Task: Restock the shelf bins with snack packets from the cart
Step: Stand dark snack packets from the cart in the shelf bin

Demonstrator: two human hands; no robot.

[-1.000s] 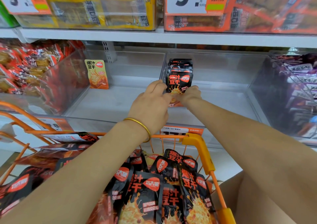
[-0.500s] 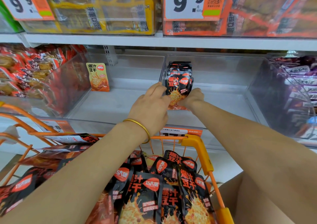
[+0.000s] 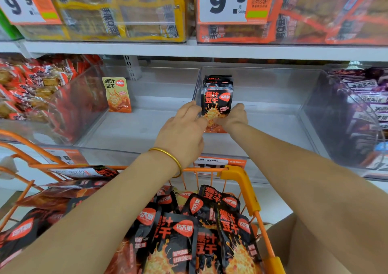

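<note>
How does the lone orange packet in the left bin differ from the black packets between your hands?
Colour: the orange packet is yellow-orange; the black packets are black with red print. Count: the orange packet stands alone; the black packets form a row. Handling: the orange packet is untouched; the black packets are held by the left hand and right hand. Both stand upright and carry the same red badge.

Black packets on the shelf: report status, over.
Left hand and right hand both grip the black packets by the sides. Stack upright by the clear bin left wall. Nothing in the way.
</note>
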